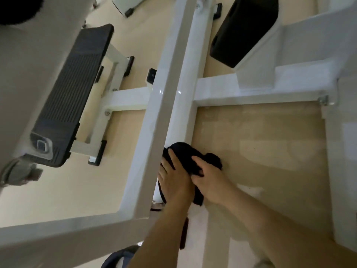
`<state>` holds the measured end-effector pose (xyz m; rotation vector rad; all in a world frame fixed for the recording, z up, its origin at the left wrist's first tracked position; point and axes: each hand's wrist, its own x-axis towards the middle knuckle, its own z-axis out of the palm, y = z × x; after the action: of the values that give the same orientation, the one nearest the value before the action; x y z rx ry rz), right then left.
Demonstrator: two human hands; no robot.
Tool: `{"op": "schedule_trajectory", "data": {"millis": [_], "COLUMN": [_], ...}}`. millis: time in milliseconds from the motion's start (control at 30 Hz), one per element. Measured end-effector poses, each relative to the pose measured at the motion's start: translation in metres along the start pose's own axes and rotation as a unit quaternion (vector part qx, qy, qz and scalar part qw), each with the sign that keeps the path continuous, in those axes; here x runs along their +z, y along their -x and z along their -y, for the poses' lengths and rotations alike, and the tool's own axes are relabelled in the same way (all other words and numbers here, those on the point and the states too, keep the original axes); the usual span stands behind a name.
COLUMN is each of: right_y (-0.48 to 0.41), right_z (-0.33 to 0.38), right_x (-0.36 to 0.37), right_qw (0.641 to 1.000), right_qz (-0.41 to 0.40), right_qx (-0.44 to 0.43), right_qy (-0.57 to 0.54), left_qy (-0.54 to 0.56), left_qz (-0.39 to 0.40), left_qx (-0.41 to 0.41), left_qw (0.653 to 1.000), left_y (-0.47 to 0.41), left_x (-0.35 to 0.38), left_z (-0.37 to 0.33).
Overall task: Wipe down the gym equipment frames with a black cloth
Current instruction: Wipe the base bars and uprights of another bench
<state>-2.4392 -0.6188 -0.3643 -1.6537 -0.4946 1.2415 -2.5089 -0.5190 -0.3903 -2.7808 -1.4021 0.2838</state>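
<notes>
Both hands low on the white frame, working on the same spot.

Black cloth (184, 158) bunched against the rounded white tube (184, 113), on its lower stretch, well below where the cross bar (251, 89) joins it. The cloth touches the right edge of the square slanted beam (164, 105) that runs alongside the tube. A fold of it hangs down between the two wrists.

Left hand (173, 182): laid flat on the cloth, fingers fairly straight and slightly spread, pressing it to the tube. The thumb can't be made out.

Right hand (210, 180): just beside the left, touching it. Fingers curled into the right side of the cloth, thumb tucked against it, gripping a handful.

Both forearms bare, reaching in from the bottom edge of the view.

Around: a black ribbed footplate (77, 89) on its own white bracket, off the left side of the slanted beam. A black padded block (245, 29) mounted on the frame, up beyond the cross bar. A second white beam (67, 235) meets the slanted one at its lower end. Pale beige floor (260, 151) beneath, patchy with lighter streaks.
</notes>
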Motion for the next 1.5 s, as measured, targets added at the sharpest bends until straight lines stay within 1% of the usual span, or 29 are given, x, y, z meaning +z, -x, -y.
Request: {"op": "schedule_trajectory", "data": {"millis": [67, 133, 200, 300, 400, 433, 500, 567, 600, 633, 667, 733, 767, 800, 833, 867, 933, 1000, 1033, 1067, 1167, 1200, 1267, 1333, 1400, 1433, 1467, 1500], "right_y": [-0.001, -0.004, -0.009, -0.016, -0.020, -0.021, -0.029, -0.041, -0.047, -0.053, -0.059, -0.069, -0.071, -0.073, -0.072, -0.071, -0.072, -0.074, -0.076, -0.076, -0.072, -0.071, -0.073, -0.071, -0.069, -0.069, -0.068, -0.067], "right_z": [-0.011, -0.017, -0.019, -0.021, -0.015, -0.010, 0.004, 0.025, 0.036, 0.046, 0.053, 0.059, 0.056, 0.053, 0.049, 0.047, 0.045, 0.045, 0.044, 0.044, 0.043, 0.043, 0.040, 0.035, 0.026, 0.022, 0.020, 0.019], "right_x": [-0.010, -0.027, -0.046, -0.067, -0.084, -0.087, -0.096, -0.103, -0.105, -0.106, -0.105, -0.101, -0.101, -0.103, -0.105, -0.108, -0.118, -0.125, -0.127, -0.129, -0.133, -0.134, -0.132, -0.128, -0.128, -0.128, -0.129, -0.132], "right_qw": [1.000, 0.999, 0.992, 0.970, 0.956, 0.949, 0.930, 0.920, 0.920, 0.925, 0.931, 0.944, 0.947, 0.949, 0.950, 0.953, 0.959, 0.956, 0.949, 0.941, 0.925, 0.921, 0.909, 0.909, 0.919, 0.929, 0.944, 0.958], "right_qz": [-0.011, -0.036, -0.057, -0.065, -0.086, -0.109, -0.172, -0.206, -0.202, -0.178, -0.146, -0.097, -0.097, -0.115, -0.141, -0.157, -0.160, -0.157, -0.161, -0.163, -0.152, -0.153, -0.181, -0.248, -0.297, -0.299, -0.285, -0.261], "right_qx": [-0.012, -0.017, -0.025, -0.037, -0.022, -0.029, -0.082, -0.150, -0.175, -0.191, -0.194, -0.184, -0.183, -0.190, -0.201, -0.204, -0.197, -0.197, -0.198, -0.194, -0.168, -0.160, -0.163, -0.162, -0.147, -0.139, -0.127, -0.114], "right_qy": [0.003, 0.037, 0.109, 0.233, 0.280, 0.293, 0.316, 0.296, 0.286, 0.277, 0.271, 0.257, 0.246, 0.226, 0.195, 0.159, 0.125, 0.152, 0.183, 0.223, 0.305, 0.322, 0.337, 0.292, 0.213, 0.166, 0.103, 0.017], "left_qy": [0.002, 0.002, -0.013, -0.005, 0.001, 0.009, 0.036, 0.053, 0.046, 0.036, 0.045, 0.126, 0.200, 0.278, 0.347, 0.385, 0.418, 0.463, 0.464, 0.440, 0.289, 0.249, 0.224, 0.228, 0.235, 0.227, 0.217, 0.212], "left_qz": [-0.086, -0.078, -0.081, -0.095, -0.097, -0.107, -0.118, -0.138, -0.162, -0.184, -0.182, -0.127, -0.113, -0.116, -0.104, -0.097, -0.129, -0.147, -0.151, -0.155, -0.172, -0.178, -0.188, -0.174, -0.129, -0.084, -0.048, -0.022], "left_qx": [0.035, 0.074, 0.093, 0.129, 0.146, 0.151, 0.167, 0.182, 0.197, 0.218, 0.248, 0.309, 0.314, 0.293, 0.255, 0.210, 0.121, 0.057, 0.051, 0.053, 0.086, 0.106, 0.181, 0.257, 0.291, 0.286, 0.278, 0.277], "left_qw": [0.996, 0.994, 0.992, 0.987, 0.985, 0.983, 0.978, 0.972, 0.966, 0.958, 0.950, 0.934, 0.921, 0.907, 0.897, 0.894, 0.891, 0.872, 0.871, 0.883, 0.938, 0.946, 0.939, 0.923, 0.918, 0.927, 0.935, 0.937], "left_y": [-0.025, -0.063, -0.109, -0.170, -0.188, -0.188, -0.181, -0.160, -0.144, -0.125, -0.109, -0.096, -0.099, -0.105, -0.112, -0.116, -0.128, -0.148, -0.163, -0.177, -0.201, -0.198, -0.182, -0.167, -0.168, -0.172, -0.172, -0.172], "left_x": [-0.006, -0.010, -0.015, -0.025, -0.029, -0.029, -0.025, -0.014, -0.007, -0.001, 0.006, 0.015, 0.014, 0.007, -0.004, -0.019, -0.042, -0.058, -0.063, -0.067, -0.067, -0.063, -0.050, -0.038, -0.043, -0.047, -0.053, -0.057], "left_z": [-0.015, -0.037, -0.066, -0.102, -0.109, -0.107, -0.106, -0.102, -0.097, -0.093, -0.087, -0.079, -0.079, -0.084, -0.092, -0.102, -0.122, -0.138, -0.142, -0.144, -0.145, -0.143, -0.141, -0.147, -0.168, -0.181, -0.191, -0.196]}}
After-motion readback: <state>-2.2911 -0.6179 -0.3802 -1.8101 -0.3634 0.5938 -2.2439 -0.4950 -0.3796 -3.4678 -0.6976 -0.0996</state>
